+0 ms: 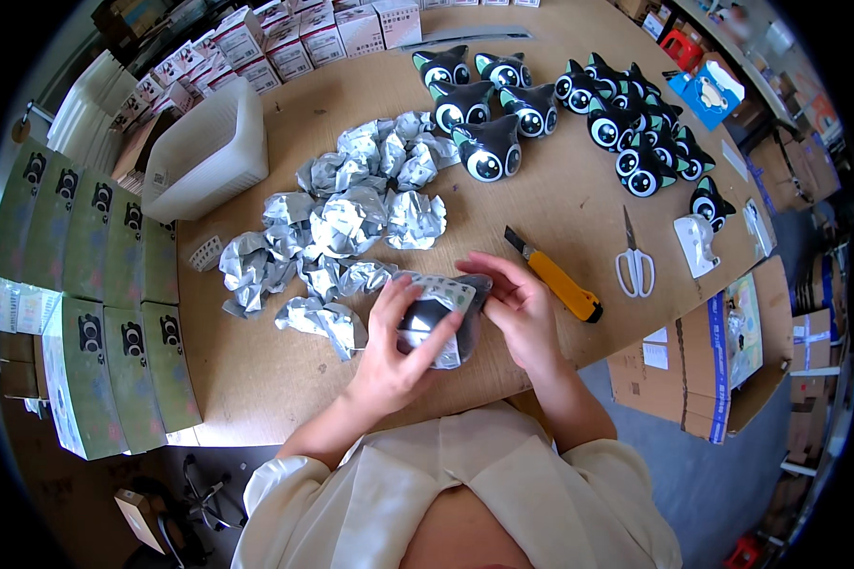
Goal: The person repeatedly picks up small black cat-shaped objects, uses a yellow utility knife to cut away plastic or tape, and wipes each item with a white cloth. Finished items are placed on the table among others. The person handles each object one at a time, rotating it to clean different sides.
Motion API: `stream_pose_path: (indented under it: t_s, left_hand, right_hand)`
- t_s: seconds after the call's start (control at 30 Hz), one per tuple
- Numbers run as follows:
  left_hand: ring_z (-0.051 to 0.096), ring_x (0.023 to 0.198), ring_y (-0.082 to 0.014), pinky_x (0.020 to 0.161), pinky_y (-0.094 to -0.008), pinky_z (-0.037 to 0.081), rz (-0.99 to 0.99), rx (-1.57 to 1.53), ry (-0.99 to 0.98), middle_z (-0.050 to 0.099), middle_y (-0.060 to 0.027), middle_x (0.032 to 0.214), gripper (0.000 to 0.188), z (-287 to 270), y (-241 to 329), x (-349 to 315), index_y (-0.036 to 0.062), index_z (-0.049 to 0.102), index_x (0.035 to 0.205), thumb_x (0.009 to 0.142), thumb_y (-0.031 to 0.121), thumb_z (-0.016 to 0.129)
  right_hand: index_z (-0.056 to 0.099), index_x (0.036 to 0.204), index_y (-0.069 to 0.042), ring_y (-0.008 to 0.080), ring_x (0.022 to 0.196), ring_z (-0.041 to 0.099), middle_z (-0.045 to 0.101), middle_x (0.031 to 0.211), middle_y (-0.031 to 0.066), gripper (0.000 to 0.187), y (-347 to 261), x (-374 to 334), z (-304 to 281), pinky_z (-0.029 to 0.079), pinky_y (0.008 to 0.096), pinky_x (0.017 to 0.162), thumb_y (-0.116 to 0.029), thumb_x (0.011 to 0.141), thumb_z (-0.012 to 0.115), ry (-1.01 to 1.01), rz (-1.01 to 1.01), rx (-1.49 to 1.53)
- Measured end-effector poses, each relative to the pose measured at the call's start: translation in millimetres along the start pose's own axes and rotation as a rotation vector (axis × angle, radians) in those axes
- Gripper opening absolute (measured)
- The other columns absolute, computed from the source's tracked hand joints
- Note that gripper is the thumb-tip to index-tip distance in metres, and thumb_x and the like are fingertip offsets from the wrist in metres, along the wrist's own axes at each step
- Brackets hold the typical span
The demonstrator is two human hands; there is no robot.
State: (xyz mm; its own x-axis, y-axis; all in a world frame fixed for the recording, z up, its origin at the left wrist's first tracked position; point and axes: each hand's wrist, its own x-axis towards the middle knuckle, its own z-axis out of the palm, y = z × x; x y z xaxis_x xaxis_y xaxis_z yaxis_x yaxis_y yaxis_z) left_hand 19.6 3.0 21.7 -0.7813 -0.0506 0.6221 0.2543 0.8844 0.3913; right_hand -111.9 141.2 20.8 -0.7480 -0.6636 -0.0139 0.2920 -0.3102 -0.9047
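Just in front of my body, a dark rounded object in a clear plastic bag (429, 314) lies between both hands, with a white printed sheet against it. My left hand (391, 343) grips it from the left, thumb across its front. On the other side, my right hand (519, 318) closes its fingers on the bag's right edge. Crumpled silver foil pieces (348, 220) lie beyond my left hand, one of them near its wrist. Right of my right hand rests a yellow box cutter (562, 283), with white-handled scissors (634, 270) farther right.
Black cat-head figures (489, 150) stand in groups at the far side of the wooden table (560, 209). Green boxes (104, 365) are stacked at left, beside a white plastic bin (209, 152). White boxes (313, 43) line the back. A tape dispenser (697, 245) and an open carton (674, 379) are at right.
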Motion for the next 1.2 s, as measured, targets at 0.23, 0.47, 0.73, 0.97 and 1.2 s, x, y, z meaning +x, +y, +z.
stream_pose_path:
  t_s: [0.23, 0.47, 0.73, 0.97, 1.2]
  left_hand:
    - [0.046, 0.121, -0.0452, 0.099, -0.0542, 0.045, 0.061, 0.031, 0.020, 0.042, -0.0223, 0.130, 0.076, -3, 3, -1, 0.0183, 0.062, 0.126, 0.054, 0.004, 0.082]
    - [0.052, 0.121, -0.0314, 0.098, -0.0386, 0.046, -0.518, -0.891, 0.085, 0.046, -0.0216, 0.131, 0.096, -18, 3, 4, 0.0011, 0.034, 0.138, 0.060, 0.016, 0.089]
    - [0.055, 0.120, -0.0325, 0.102, -0.0432, 0.046, -0.957, -1.478, 0.049, 0.051, -0.0198, 0.133, 0.089, -13, -19, -18, 0.0010, 0.037, 0.140, 0.069, 0.040, 0.074]
    - [0.052, 0.124, -0.0323, 0.101, -0.0477, 0.046, -1.015, -2.023, -0.088, 0.048, -0.0182, 0.138, 0.085, -17, -15, 1, 0.0064, 0.030, 0.146, 0.079, 0.046, 0.066]
    - [0.047, 0.128, -0.0308, 0.106, -0.0453, 0.042, -0.725, -1.452, 0.271, 0.043, -0.0168, 0.138, 0.122, 2, -7, 5, 0.0113, 0.006, 0.152, 0.062, 0.008, 0.088]
  right_hand:
    - [0.065, 0.110, 0.005, 0.0163, 0.096, 0.067, 0.070, 0.105, 0.0118, 0.036, 6, -3, -5, 0.052, 0.0271, 0.087, 0.017, 0.084, 0.043, 0.015, -0.065, -0.250]
    - [0.064, 0.104, 0.007, 0.0134, 0.079, 0.066, 0.069, 0.091, 0.0109, 0.026, 1, -12, -7, 0.054, 0.0252, 0.068, 0.017, 0.084, 0.050, -0.012, -0.394, -0.403]
    - [0.064, 0.097, 0.003, 0.0074, 0.056, 0.053, 0.065, 0.084, 0.0101, 0.016, -6, -7, -11, 0.037, 0.0188, 0.045, 0.009, 0.088, 0.052, -0.085, 0.021, 0.340]
    - [0.059, 0.102, -0.002, 0.0033, 0.057, 0.044, 0.052, 0.068, -0.0020, 0.016, -23, -13, 13, 0.034, 0.0192, 0.051, -0.002, 0.087, 0.065, -0.069, 0.011, 0.066]
    - [0.058, 0.086, -0.003, 0.0008, 0.053, 0.041, 0.049, 0.060, -0.0039, 0.015, -6, -14, 17, 0.031, 0.0206, 0.048, -0.002, 0.083, 0.073, -0.165, -0.305, -0.491]
